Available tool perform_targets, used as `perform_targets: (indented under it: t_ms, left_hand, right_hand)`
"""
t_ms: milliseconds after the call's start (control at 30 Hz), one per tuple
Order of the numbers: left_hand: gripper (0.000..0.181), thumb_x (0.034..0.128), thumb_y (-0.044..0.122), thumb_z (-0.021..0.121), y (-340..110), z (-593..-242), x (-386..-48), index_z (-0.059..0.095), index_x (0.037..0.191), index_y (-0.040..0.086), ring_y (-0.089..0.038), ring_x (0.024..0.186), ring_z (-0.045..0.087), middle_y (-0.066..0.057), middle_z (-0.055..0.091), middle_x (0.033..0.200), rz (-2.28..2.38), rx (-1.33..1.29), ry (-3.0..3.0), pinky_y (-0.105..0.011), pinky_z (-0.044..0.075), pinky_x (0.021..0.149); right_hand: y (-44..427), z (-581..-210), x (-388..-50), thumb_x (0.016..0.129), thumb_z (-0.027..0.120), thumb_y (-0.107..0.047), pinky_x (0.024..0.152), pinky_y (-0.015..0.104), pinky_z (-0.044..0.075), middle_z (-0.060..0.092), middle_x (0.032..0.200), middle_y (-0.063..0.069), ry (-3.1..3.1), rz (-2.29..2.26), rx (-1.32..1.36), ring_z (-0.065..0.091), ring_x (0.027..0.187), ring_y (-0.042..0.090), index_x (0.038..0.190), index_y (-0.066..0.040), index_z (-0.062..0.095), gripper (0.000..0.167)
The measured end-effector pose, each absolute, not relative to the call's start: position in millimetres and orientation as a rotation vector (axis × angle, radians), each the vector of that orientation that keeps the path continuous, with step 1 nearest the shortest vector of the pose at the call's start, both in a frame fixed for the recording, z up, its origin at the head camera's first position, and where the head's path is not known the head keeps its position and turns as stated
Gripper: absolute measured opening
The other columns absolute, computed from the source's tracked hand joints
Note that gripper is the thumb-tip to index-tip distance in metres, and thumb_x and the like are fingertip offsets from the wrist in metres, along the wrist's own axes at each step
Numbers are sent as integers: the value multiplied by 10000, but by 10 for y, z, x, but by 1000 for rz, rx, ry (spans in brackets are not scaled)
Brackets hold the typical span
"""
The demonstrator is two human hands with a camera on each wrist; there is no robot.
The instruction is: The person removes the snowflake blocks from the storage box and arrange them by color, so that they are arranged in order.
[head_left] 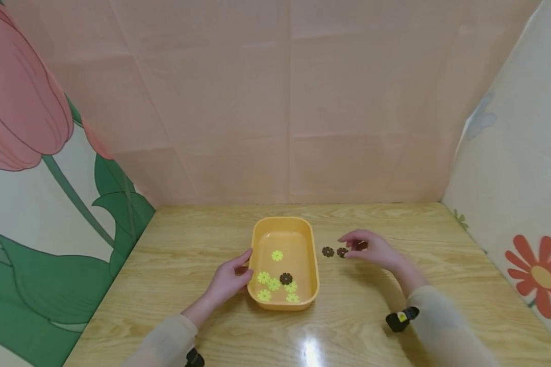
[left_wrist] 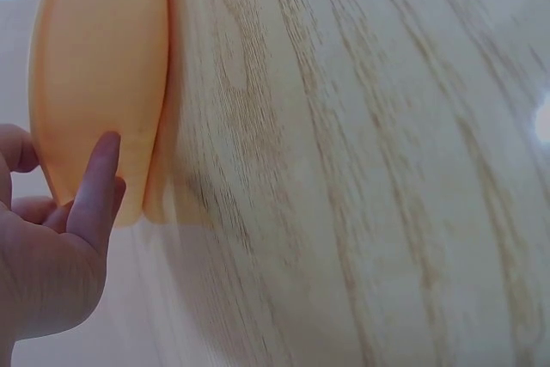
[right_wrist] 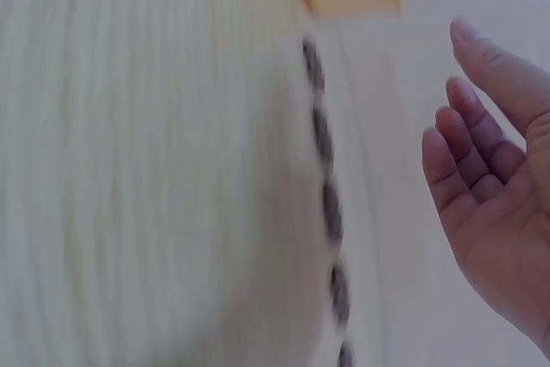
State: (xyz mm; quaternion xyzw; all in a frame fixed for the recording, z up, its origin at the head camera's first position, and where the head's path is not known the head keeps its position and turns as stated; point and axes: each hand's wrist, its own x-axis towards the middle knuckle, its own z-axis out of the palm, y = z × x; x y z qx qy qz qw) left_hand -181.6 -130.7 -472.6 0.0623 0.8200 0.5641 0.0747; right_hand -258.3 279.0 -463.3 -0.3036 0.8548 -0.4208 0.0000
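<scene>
So the left hand (head_left: 229,278) has its fingers fairly straight against the left side of a yellow-orange rounded rectangular tray (head_left: 283,224), which has several bright yellow flower-shaped pieces (head_left: 277,255) and one dark brown flower-shaped piece (head_left: 286,279) inside. Right hand's (head_left: 372,248) loosely spread, holding nothing, over a row of matching brown flowers (head_left: 328,252) on the light wood-grain table (head_left: 202,229), just right of the tray.

Left hand (head_left: 227,279) apparently fairly straight-fingered, right hand (head_left: 373,248) loosely curved.
</scene>
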Motion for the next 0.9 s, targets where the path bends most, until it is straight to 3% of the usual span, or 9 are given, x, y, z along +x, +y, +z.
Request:
perform_targets:
  t_ms: [200, 300, 500, 600, 900]
  left_hand:
    - [567, 961, 73, 615, -1310, -4725, -1813, 432, 1498, 94, -271, 1049, 609, -187, 452, 1486, 1705, 191, 2448, -359, 629, 705]
    - [568, 965, 80, 614, -1311, -4721, -1810, 429, 1501, 106, -271, 1058, 603, -171, 449, 1493, 1700, 190, 2448, -357, 629, 700]
    - [567, 962, 75, 618, -1312, -4730, -1807, 437, 1498, 113, -273, 1060, 594, -163, 457, 1489, 1704, 192, 2458, -342, 628, 697]
    - [563, 954, 65, 625, -1311, -4742, -1812, 452, 1488, 104, -271, 1054, 595, -166, 465, 1481, 1711, 189, 2468, -334, 627, 698]
    - [558, 948, 40, 624, -1315, -4757, -1825, 456, 1479, 74, -284, 1052, 603, -202, 468, 1469, 1742, 215, 2458, -337, 628, 679]
  right_hand:
    - [2287, -4504, -2578, 842, 780, -51, 748, 359, 566, 636, 969, 81, 2543, -1266, -1143, 583, 869, 342, 1176, -47, 693, 345]
    - [2080, -4450, -2570, 838, 790, -71, 779, 410, 570, 651, 1027, 67, 2468, -1249, -1219, 590, 912, 369, 1179, -75, 699, 353]
    - [1750, -4420, -2595, 820, 808, -97, 836, 365, 567, 680, 1100, 42, 2430, -1096, -1481, 624, 963, 192, 1156, -121, 710, 351]
    - [1625, -4434, -2618, 798, 817, -78, 884, 328, 553, 678, 1120, 4, 2395, -1027, -1574, 620, 994, 142, 1153, -87, 705, 372]
    - [1418, -4478, -2674, 835, 795, -103, 985, 341, 502, 649, 1179, -71, 2321, -829, -1499, 581, 1081, 102, 1207, -105, 692, 385]
